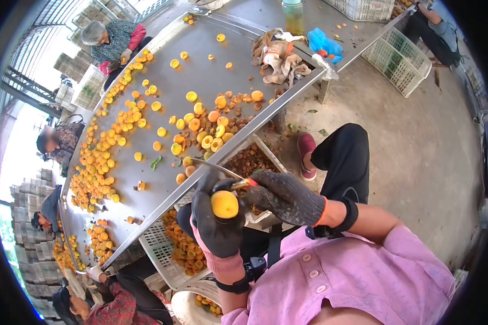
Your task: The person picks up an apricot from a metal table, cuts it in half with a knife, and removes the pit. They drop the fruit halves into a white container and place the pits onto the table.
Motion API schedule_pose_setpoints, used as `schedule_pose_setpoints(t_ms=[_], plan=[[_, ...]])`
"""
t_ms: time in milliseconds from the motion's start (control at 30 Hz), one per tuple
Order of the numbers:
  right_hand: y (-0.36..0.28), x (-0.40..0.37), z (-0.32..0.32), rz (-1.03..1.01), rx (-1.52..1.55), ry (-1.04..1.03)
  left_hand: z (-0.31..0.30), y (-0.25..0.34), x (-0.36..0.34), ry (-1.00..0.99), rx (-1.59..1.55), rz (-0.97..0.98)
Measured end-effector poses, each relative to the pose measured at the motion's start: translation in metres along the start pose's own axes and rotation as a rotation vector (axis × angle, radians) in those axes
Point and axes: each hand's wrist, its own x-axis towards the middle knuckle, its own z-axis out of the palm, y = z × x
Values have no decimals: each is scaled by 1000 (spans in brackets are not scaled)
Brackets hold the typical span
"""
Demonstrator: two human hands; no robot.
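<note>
My left hand (214,219), in a dark glove, is closed around a yellow-orange fruit (224,205) whose smooth face points up. My right hand (284,197), also gloved, grips the orange-red handle of a knife (246,183). The thin curved blade points left toward the table edge, just above the fruit. Both hands are close together over my lap, in front of the metal table (146,203). Beyond the blade, whole and halved fruits (209,141) lie with brown pits (236,103) near the table's edge.
Below the edge are a crate of pits (250,160), a crate of halved fruit (181,246) and a white bucket (187,303). Cloths (281,57), a blue bag (324,44) and a bottle (293,19) are at the far end. Several people sit around the table.
</note>
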Motion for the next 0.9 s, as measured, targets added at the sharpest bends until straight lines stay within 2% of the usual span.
schedule_pose_setpoints(t_ms=[33,67,100,133,167,200,267,300,400,533,600,667,733,900], plan=[[0,4,-4,-446,-648,-126,-13,7,6,-177,261,79],[0,6,-4,-893,-1299,-260,-10,2,2,-173,260,78],[3,9,1,-1098,-1226,-259,-4,-9,-4,-45,134,63],[2,6,5,-1096,-1227,-262,0,-14,-7,82,9,48],[1,0,11,-943,-1153,-233,2,-19,-3,143,86,141],[2,-3,14,-791,-1078,-202,3,-20,-1,146,84,141],[13,-2,11,-842,-1167,-179,6,-13,3,112,-168,87],[19,-1,9,-895,-1250,-153,2,-10,6,71,-192,-117],[29,3,7,-906,-1366,-116,-2,-4,5,122,-172,-195],[26,-3,24,-862,-1485,-116,-10,-4,5,117,-83,-127],[27,-3,27,-790,-1578,-111,-8,5,8,259,-617,-578],[29,-3,27,-797,-1620,-103,-6,7,8,231,-503,-576],[30,-3,29,-808,-1663,-94,-4,11,9,326,-603,-577],[32,-7,41,-678,-1683,-75,-11,3,6,375,-696,-534]])
